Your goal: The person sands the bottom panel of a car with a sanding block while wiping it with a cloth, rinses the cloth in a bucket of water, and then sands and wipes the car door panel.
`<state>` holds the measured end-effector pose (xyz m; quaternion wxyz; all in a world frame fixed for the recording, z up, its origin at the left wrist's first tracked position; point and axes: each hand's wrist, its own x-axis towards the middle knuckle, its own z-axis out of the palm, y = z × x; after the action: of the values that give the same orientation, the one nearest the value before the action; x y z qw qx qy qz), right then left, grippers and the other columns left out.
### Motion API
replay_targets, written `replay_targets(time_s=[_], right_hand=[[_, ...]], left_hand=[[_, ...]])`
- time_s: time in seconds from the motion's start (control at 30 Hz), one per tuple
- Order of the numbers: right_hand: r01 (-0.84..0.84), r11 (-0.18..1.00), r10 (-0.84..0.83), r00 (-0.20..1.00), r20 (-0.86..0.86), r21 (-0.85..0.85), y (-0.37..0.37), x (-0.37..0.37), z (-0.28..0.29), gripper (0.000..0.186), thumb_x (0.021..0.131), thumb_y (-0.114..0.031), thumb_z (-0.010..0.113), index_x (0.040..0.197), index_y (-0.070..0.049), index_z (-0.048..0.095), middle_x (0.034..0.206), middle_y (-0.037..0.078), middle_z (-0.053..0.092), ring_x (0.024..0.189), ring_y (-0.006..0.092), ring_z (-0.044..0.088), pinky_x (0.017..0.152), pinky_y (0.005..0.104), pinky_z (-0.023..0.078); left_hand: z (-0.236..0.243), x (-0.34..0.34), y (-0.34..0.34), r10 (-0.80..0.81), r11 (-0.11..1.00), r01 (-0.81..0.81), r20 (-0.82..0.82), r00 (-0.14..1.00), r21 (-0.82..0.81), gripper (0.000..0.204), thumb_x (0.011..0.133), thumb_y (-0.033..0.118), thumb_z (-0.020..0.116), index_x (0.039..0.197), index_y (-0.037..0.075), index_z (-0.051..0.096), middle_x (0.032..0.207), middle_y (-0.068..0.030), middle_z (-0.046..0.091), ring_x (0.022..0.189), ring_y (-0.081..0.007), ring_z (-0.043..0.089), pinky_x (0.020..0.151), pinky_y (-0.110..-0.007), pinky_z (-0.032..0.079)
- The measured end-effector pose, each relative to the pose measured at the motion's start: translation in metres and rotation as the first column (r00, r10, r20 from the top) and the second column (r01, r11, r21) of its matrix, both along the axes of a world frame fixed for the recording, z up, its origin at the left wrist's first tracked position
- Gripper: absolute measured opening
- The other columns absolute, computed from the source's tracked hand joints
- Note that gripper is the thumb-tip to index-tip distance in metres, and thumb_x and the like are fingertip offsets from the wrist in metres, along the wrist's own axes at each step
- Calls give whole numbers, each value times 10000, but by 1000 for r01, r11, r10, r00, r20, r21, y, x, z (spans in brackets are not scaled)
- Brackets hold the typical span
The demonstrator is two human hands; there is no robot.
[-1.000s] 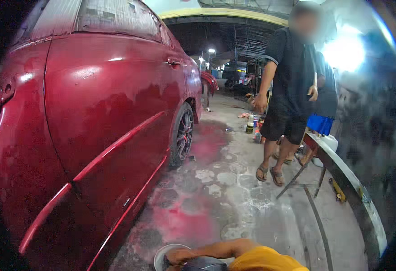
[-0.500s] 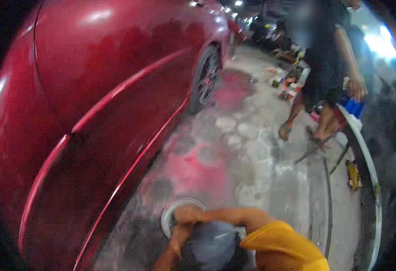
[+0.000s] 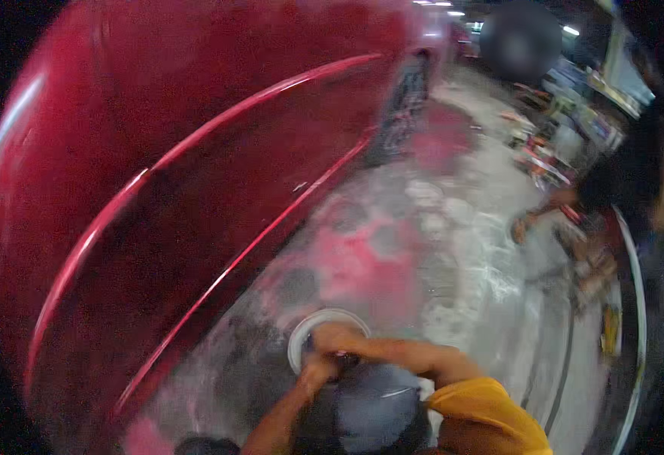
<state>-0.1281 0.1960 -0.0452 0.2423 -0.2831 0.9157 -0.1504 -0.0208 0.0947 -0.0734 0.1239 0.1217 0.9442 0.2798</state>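
My right hand (image 3: 336,338) reaches across from the right, its forearm coming out of a yellow sleeve (image 3: 483,413). Low in the view, my left hand (image 3: 321,370) meets it. Both hands are closed together over a round, white-rimmed disc-like thing (image 3: 295,347); a small dark part shows between them, but motion blur hides what it is. A smooth grey-blue rounded shape (image 3: 377,406), possibly a clothed knee, lies just below my hands. To the left stands the glossy red side of a car (image 3: 195,220), apart from my hands.
The car's wheel (image 3: 404,106) is up ahead. Grey concrete floor (image 3: 453,280) carries a pink-red stain (image 3: 362,258). Another person (image 3: 627,174) in dark clothes is at the right, behind a pale curved edge (image 3: 639,303). A yellow object (image 3: 611,330) lies nearby; clutter (image 3: 537,152) sits farther back.
The view has swung, so car, wheel and floor stain sit farther right. The other person has shifted right and appears lower. My hands stay together at the white-rimmed disc.
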Motion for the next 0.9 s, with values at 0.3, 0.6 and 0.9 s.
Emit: replay_targets(time_s=[0.3,0.6,0.9], right_hand=[[-480,871,491,848,-201,107,49,-19,-5,255,810,-291,665,915,-85,770,934,123,700,1074,333,639,890,487,516],[26,958,25,984,174,-286,42,3,131,578,766,-337,858,1206,7,710,1124,200,722,1028,291,694,875,380,560],[576,735,-131,639,758,-358,82,-3,207,261,863,-93,757,1096,22,736,977,87,760,802,160,711,721,300,560]], left_hand=[[115,-1,18,-63,988,92,229,972,-122,279,915,314,612,1054,138,778,1069,-95,752,976,-334,717,792,-518,547],[66,3,13,104,994,-102,-34,994,44,289,848,322,660,1040,127,754,989,-104,748,906,-327,711,740,-504,540],[67,-17,15,100,991,-109,105,989,83,294,740,295,729,944,89,777,895,-175,742,832,-367,723,681,-518,541]])
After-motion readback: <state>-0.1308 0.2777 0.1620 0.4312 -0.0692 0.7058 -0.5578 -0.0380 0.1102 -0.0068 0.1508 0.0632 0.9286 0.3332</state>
